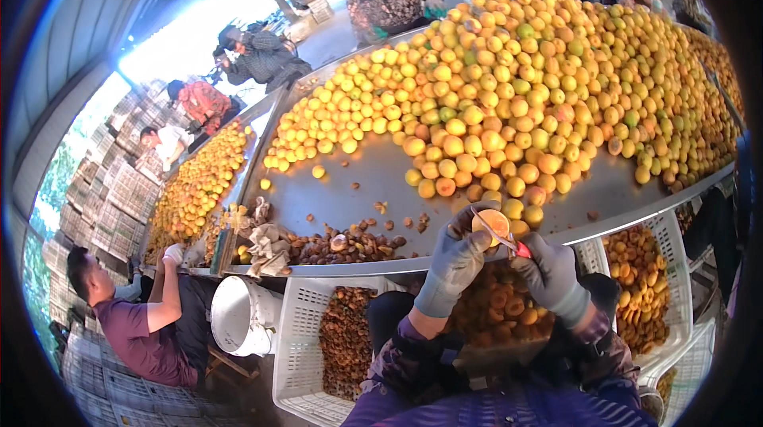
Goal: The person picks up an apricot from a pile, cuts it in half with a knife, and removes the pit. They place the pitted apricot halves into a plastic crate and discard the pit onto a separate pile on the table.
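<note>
Fruit, one, round, yellow-orange [488, 227]: held up over the near edge of the table, in the fingers of the left hand.
Left hand, one, in a grey fabric glove [455, 262]: fingers closed around the fruit.
Cutting tool, one, slim metal with a red handle [520, 250]: its metal part lies across the fruit's face.
Right hand, one, in a matching grey glove [551, 271]: gripping the red handle.
Cut fruit pieces, orange, many, beyond counting [502, 309]: below the hands, between the knees; their container is largely hidden.
Crates, white perforated plastic, at least two flanking the knees: left crate [296, 338], holding brown-orange scraps, uncounted [344, 339]; right crate [677, 284], holding orange fruit pieces, uncounted [633, 288].
Table, one, broad, grey sheet metal with a raised rim [342, 198]: bearing one large heap of whole yellow-orange fruit, too many to count [509, 85]. Two loose fruits lie apart at the heap's left end.
Brown pits, one pile, uncounted [354, 247]: near left corner of the table.
Crumpled grey cloth [269, 249]: beside the pits.
Bucket, one, white, round [261, 317]: left of the left crate.
Co-worker, one, in a purple shirt [131, 335]: seated left of the bucket.
Further co-workers, at least six: beyond and along the tables.
</note>
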{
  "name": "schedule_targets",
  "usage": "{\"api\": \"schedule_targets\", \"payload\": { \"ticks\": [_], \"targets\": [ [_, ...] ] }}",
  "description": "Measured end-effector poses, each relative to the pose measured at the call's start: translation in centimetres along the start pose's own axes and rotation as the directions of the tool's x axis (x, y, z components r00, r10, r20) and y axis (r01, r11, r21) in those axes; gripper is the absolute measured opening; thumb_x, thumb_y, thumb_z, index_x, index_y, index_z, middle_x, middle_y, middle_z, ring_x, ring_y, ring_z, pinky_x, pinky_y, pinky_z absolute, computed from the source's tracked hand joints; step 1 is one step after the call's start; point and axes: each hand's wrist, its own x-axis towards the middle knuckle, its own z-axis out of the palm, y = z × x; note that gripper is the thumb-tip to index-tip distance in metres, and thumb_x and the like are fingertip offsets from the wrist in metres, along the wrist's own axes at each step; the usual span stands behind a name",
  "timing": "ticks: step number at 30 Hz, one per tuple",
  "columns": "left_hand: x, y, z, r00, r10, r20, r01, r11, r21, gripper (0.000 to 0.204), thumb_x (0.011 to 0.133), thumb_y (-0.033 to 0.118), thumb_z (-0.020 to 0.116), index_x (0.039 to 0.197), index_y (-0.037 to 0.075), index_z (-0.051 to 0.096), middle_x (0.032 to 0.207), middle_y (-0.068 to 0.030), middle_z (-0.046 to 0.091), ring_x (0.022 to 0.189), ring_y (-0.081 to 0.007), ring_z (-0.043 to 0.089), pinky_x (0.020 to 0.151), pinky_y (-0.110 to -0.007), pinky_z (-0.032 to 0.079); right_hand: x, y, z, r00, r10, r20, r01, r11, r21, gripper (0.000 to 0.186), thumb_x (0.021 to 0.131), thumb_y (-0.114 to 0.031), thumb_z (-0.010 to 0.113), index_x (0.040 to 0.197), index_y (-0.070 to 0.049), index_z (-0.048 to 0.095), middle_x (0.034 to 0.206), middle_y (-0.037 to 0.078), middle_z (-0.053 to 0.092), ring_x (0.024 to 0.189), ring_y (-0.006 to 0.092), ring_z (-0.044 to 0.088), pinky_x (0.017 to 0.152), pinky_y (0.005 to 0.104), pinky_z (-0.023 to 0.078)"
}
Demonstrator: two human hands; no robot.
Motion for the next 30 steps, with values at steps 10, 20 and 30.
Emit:
{"api": "schedule_targets", "payload": {
  "ticks": [10, 20, 30],
  "targets": [
    [-1.2, -2.3, 5.4, 0.99, -0.087, 0.111, 0.079, 0.994, 0.071, 0.055, 0.077, 0.018, 0.08, 0.12, -0.004, 0.055, 0.104, -0.0133, 0.065, 0.088, -0.0202, 0.064, 0.068, -0.027, 0.05, -4.7, -0.9, -5.0, 0.991, 0.078, -0.105, -0.096, 0.981, -0.171, 0.031, 0.085, -0.04, 0.066, 0.092, -0.01, 0.057, 0.068, 0.011, 0.056, 0.06, 0.0341, 0.057, 0.053, 0.0413, 0.042],
    [-4.3, -11.4, 12.9, 0.857, -0.441, 0.265, 0.413, 0.897, 0.158, 0.067, 0.071, 0.024, 0.084, 0.123, -0.006, 0.054, 0.101, -0.0101, 0.065, 0.083, -0.0142, 0.062, 0.067, -0.024, 0.049, -18.0, -5.1, -11.3, 0.889, 0.255, -0.381, -0.406, 0.824, -0.395, 0.033, 0.083, -0.036, 0.069, 0.093, -0.006, 0.06, 0.07, 0.012, 0.057, 0.06, 0.0346, 0.057, 0.052, 0.0402, 0.044],
    [-8.6, -19.4, 18.7, 0.541, -0.722, 0.431, 0.664, 0.681, 0.309, 0.066, 0.073, 0.03, 0.083, 0.122, -0.004, 0.054, 0.102, -0.0105, 0.064, 0.08, -0.013, 0.059, 0.065, -0.025, 0.045, -29.8, -11.9, -12.5, 0.642, 0.422, -0.641, -0.727, 0.602, -0.332, 0.026, 0.083, -0.028, 0.067, 0.096, -0.007, 0.058, 0.071, 0.015, 0.057, 0.063, 0.0362, 0.059, 0.054, 0.0415, 0.045]
  ]
}}
